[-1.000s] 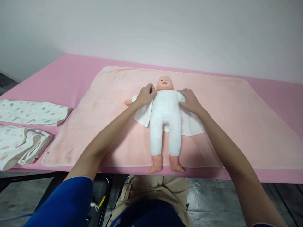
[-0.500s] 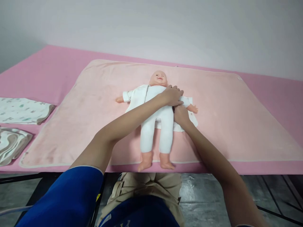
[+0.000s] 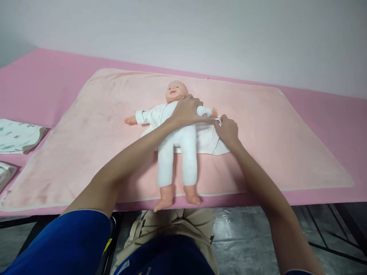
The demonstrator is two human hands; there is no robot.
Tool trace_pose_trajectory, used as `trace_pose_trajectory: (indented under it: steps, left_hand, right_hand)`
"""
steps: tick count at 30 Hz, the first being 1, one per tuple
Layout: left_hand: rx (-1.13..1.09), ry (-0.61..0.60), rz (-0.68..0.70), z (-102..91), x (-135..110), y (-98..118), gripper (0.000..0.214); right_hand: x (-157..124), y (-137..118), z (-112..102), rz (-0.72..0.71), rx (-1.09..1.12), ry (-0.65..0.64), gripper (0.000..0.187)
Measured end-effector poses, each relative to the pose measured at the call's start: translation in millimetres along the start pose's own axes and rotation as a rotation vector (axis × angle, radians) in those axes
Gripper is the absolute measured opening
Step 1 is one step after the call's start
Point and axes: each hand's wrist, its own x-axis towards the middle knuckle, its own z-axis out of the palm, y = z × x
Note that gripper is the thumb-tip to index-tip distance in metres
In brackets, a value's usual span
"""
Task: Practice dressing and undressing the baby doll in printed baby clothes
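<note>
A baby doll (image 3: 185, 156) lies on its back, with a white cloth body and legs and bare plastic head, hands and feet. A white baby shirt (image 3: 156, 118) covers its arm on the left side and spreads out under its trunk to the right. My left hand (image 3: 187, 110) is wrapped over the doll's shoulder on the right side, thumb below the upper arm. That arm is out of its sleeve, its white cloth showing. Just past the doll's hand, my right hand (image 3: 228, 130) pinches the shirt's edge, fingers closed.
Beneath the doll is a peach blanket (image 3: 275, 152), spread over a pink table cover (image 3: 329, 110). Folded patterned cloths (image 3: 20, 135) lie at the left edge. A pale wall (image 3: 200, 38) stands behind the table.
My right hand has moved up and right from the doll's side, drawing the shirt off the arm on that side. The view has shifted, and the doll's head has turned slightly left.
</note>
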Motion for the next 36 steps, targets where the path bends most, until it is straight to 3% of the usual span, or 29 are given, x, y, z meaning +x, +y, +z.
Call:
trace_pose_trajectory:
  steps: [3,6,11,14,17,21,25,28,30,32,34,36]
  left_hand:
    - [0.016,-0.067,0.048,-1.5,2,0,0.039]
    - [0.064,-0.161,0.088,2.9,7,1,0.043]
    - [0.128,-0.241,0.067,26.3,23,6,0.044]
    - [0.056,-0.166,-0.003,30.5,28,6,0.032]
    - [-0.053,0.026,-0.045,16.8,23,6,0.033]
    - [-0.044,0.170,-0.099,-15.3,-15,3,0.033]
    - [-0.010,0.229,-0.194,-42.9,-99,-23,0.047]
    - [0.149,0.156,-0.374,-55.8,-168,-52,0.058]
    - [0.236,0.055,-0.508,-62.1,-198,-68,0.060]
    - [0.257,-0.073,-0.604,-68.9,-206,-77,0.052]
    - [0.178,-0.214,-0.641,-76.1,-193,-76,0.037]
    - [0.079,-0.196,-0.626,-81.7,-169,-62,0.027]
  right_hand:
    - [10,12,-9,0.051,0.139,0.084,0.021]
    - [10,9,-17,0.034,0.253,0.143,0.023]
    - [-2,-21,-25,-0.158,0.277,0.185,0.019]
    - [-7,-36,-23,-0.252,0.196,0.121,0.016]
    - [-12,-48,-18,-0.272,0.123,0.054,0.012]
    - [-28,-49,-17,-0.376,0.174,0.063,0.019]
    - [-60,-13,-16,-0.326,0.209,0.162,0.029]
    - [-80,27,-9,-0.192,0.169,0.130,0.030]
    - [-83,45,-6,-0.158,0.142,0.055,0.030]
    - [-78,48,-8,-0.165,0.125,-0.079,0.031]
    - [-70,35,-21,-0.170,0.170,-0.189,0.032]
    - [-65,6,-41,-0.174,0.288,-0.125,0.027]
